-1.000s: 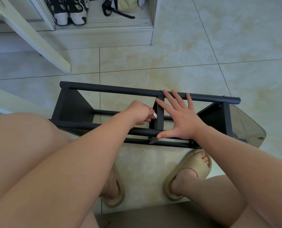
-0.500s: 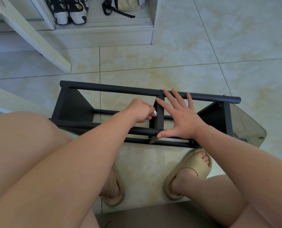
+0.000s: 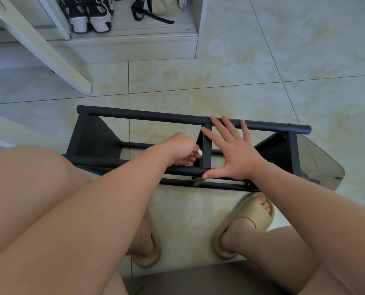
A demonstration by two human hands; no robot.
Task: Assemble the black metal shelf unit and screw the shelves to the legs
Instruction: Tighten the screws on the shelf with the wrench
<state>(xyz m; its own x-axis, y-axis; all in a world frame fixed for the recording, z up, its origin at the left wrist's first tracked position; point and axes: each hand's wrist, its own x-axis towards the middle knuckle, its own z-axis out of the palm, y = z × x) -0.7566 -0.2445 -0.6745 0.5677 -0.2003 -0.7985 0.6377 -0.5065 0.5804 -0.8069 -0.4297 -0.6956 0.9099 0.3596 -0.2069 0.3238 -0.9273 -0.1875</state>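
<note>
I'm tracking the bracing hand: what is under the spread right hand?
The right hand spans the shelf unit: fingertips on the far rail, thumb on the near rail, beside the middle crossbar. What lies below the palm is covered.

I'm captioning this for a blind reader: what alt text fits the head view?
Seen from above, a person's right hand presses flat on a black metal shelf unit lying on a tiled floor, while the left hand pinches a small white object beside its middle crossbar.
</note>
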